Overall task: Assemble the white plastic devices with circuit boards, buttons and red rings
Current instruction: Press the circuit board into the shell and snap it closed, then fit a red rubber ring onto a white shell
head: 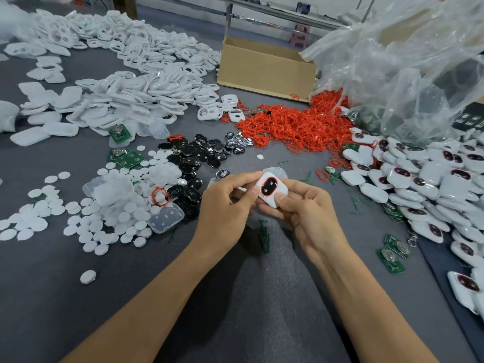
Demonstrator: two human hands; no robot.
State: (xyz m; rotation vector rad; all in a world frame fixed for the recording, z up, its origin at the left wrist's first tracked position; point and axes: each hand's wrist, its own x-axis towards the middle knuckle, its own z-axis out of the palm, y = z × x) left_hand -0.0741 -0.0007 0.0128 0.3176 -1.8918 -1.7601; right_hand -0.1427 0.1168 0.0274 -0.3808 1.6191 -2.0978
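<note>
Both hands grip one white rounded plastic device (272,191) with red-ringed black oval button, above grey tabletop (248,297) | left hand (225,203) pinches its left edge | right hand (303,205) thumb presses its lower face.

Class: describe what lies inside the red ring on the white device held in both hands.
Inside the red ring on the white device sits a glossy black button pad. The shell's interior is covered; the left hand and right hand hide some edges.
</note>
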